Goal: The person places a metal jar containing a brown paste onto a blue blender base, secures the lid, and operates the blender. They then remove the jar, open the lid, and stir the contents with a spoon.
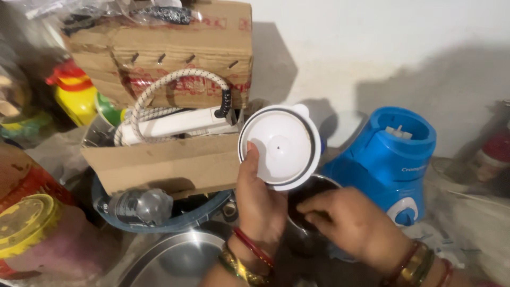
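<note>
White plastic fills the middle of the view: a round lid (280,146) with a dark rim band and a small tab at its upper right, held up and tilted so its inner face looks toward the camera. The left hand (258,199) grips it at the lower left edge, thumb pressed on the inner face and the other fingers closed behind it out of sight. Red and gold bangles circle that wrist.

Just below the lid sits a steel jar (311,212), its dark mouth partly covered by the right hand (348,218). That hand lies over the jar's rim with the fingers curled loosely and the fingertips dipping toward the opening; whether they pinch anything inside cannot be told. The two hands are close together but not touching.

Right of the lid, and just beside the jar, stands a blue mixer base (393,159) with a white knob panel on its front. Left of the lid is an open cardboard box (164,165) holding a white appliance with a braided cord (175,119). Above and behind that is a second, larger cardboard carton (175,53). Below the lid and to its left lies a steel plate (175,260), and farther left a round tin with a yellow top (24,226).
</note>
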